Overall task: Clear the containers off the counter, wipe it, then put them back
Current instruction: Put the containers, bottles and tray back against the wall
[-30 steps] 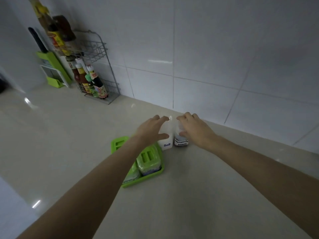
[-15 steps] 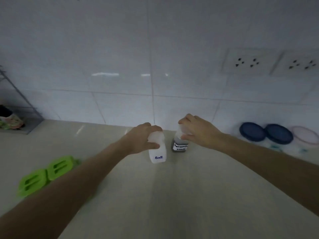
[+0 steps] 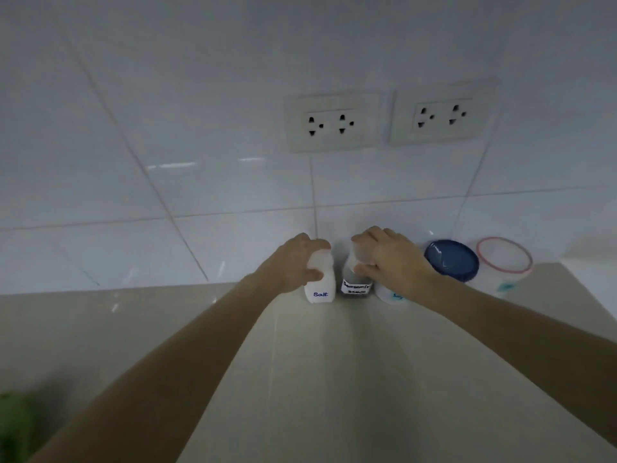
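Left hand [image 3: 293, 262] wrapped round the salt bottle [image 3: 320, 284], right hand [image 3: 390, 259] clamped on the dark seasoning bottle [image 3: 355, 285], both top-gripped, probably so they park upright by the blue-lidded tub [image 3: 450, 262] at the worktop [image 3: 334, 379] wall

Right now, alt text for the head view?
Two bare hands grip small containers by a tiled wall: the left hand on a salt bottle, the right hand on a dark jar. Two lidded tubs stand right, below wall sockets.

You see a dim, bluish picture, faint glare streaks on the wall tiles [image 3: 173, 165], wide-angle bending, blurred edges.
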